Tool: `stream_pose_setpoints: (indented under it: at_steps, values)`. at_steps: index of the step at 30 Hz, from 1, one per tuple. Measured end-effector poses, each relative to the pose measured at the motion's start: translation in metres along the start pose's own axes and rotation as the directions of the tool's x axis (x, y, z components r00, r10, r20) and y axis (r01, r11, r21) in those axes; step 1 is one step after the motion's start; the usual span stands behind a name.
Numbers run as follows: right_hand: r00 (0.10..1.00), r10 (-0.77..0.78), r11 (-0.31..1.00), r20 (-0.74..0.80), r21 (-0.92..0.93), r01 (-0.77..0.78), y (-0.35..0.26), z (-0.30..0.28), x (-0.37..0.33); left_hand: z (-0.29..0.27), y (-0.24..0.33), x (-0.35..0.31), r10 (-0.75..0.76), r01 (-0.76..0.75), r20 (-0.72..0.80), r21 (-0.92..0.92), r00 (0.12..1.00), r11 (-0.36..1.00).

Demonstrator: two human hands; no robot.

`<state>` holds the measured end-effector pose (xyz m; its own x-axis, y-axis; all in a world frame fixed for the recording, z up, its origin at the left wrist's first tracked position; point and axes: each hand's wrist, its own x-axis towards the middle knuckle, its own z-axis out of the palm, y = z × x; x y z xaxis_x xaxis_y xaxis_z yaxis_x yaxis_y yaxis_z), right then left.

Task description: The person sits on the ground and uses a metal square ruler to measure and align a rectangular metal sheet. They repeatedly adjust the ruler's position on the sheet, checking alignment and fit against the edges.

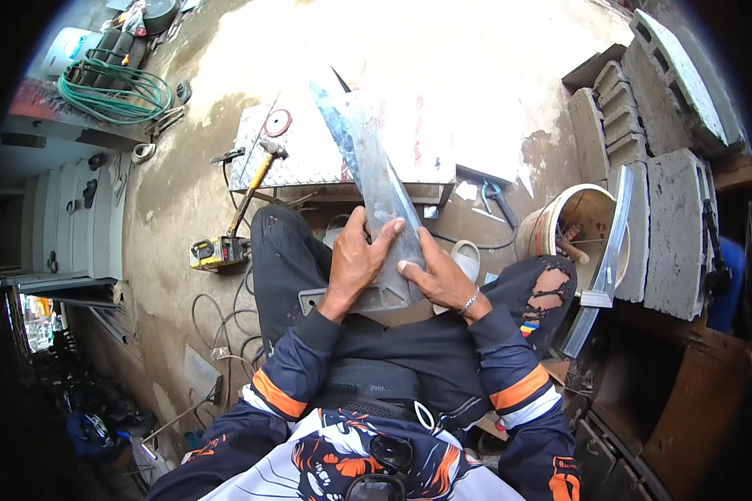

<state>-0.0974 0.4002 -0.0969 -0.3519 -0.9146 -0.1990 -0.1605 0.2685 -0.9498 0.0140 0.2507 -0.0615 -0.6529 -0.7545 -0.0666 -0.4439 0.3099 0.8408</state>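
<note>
Both the left hand (355, 259) and right hand (439, 280) grasp a grey metal bracket (376, 196) (yellow tape measure (217, 251) lies nearby).

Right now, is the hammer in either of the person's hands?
No. The hammer lies against the checker-plate box, while the left hand and right hand grip the metal bracket.

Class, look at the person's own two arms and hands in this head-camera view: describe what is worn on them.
Both hands are bare, without gloves. The left hand comes out of a dark navy long sleeve with an orange band edged in white across the forearm. The right hand has a matching sleeve with the same orange and white band, and a thin silvery bracelet at the wrist.
</note>
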Motion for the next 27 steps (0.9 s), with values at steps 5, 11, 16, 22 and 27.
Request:
stream_pose_setpoints:
  at_steps: [5, 11, 16, 22, 27]
  values:
    - [0.999, -0.033, 0.993, 0.026, 0.112, 0.030, 0.001, 0.000, 0.006, -0.003, 0.004, 0.003, -0.052, 0.052, 0.012, 0.046, 0.999, 0.998]
    - [0.999, -0.046, 0.988, -0.015, 0.146, 0.048, -0.006, -0.001, 0.007, -0.001, 0.008, 0.003, -0.061, 0.061, 0.005, 0.000, 0.998, 0.998]
    - [1.000, 0.006, 0.992, 0.010, 0.123, -0.007, -0.008, -0.001, 0.005, 0.000, 0.004, 0.001, -0.047, 0.047, 0.008, 0.022, 0.999, 0.999]
    - [0.999, -0.033, 0.984, -0.030, 0.173, 0.038, -0.009, 0.002, 0.006, -0.004, 0.009, 0.001, -0.063, 0.063, 0.008, 0.027, 0.998, 0.998]
    - [0.998, -0.044, 0.975, -0.042, 0.215, 0.052, -0.011, 0.003, 0.007, -0.008, 0.011, 0.003, -0.070, 0.069, 0.013, 0.107, 0.997, 0.992]
